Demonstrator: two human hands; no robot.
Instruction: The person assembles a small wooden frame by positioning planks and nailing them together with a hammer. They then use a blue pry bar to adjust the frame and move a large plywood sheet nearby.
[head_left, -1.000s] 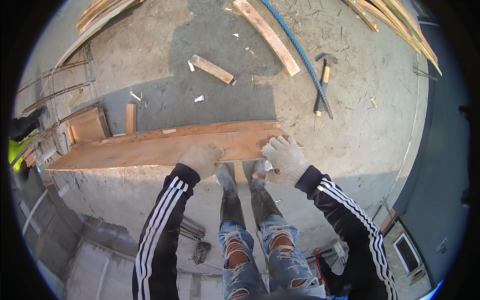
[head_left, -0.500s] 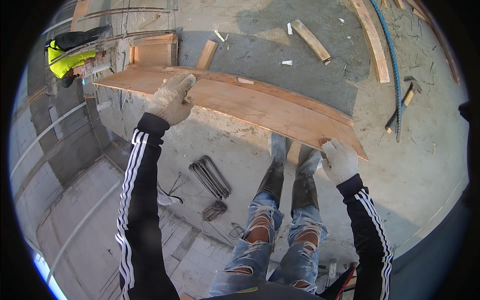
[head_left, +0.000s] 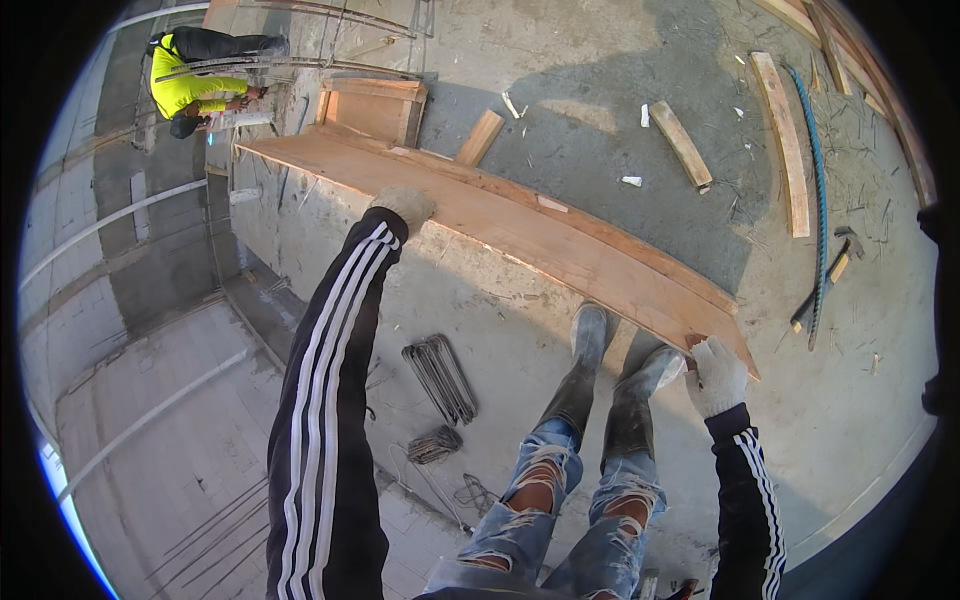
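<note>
A long plywood panel point(head_left: 560, 265), with a timber strip along its far side, stretches across in front of my boots from the far left to the lower right. My left hand point(head_left: 405, 207), in a pale work glove, is closed at the panel's near edge, left of the middle; its fingertips are mostly hidden. Close to the right end, my right hand point(head_left: 716, 376), gloved as well, grips the same near edge. Beyond the panel's left part stands a small wooden box-like form point(head_left: 372, 110), and a short wood block point(head_left: 481, 137) lies beside it.
Timber pieces point(head_left: 783, 140), a blue ribbed bar point(head_left: 819, 190) and a hammer point(head_left: 840, 262) lie to the right. Bent steel ties point(head_left: 441, 378) and a wire coil point(head_left: 434, 445) lie near the floor edge. A co-worker in a yellow top point(head_left: 180, 78) bends at far left.
My left hand has come down from above the panel to its near edge. The view has shifted, so the panel appears lower and farther right. My right hand keeps its grip.
</note>
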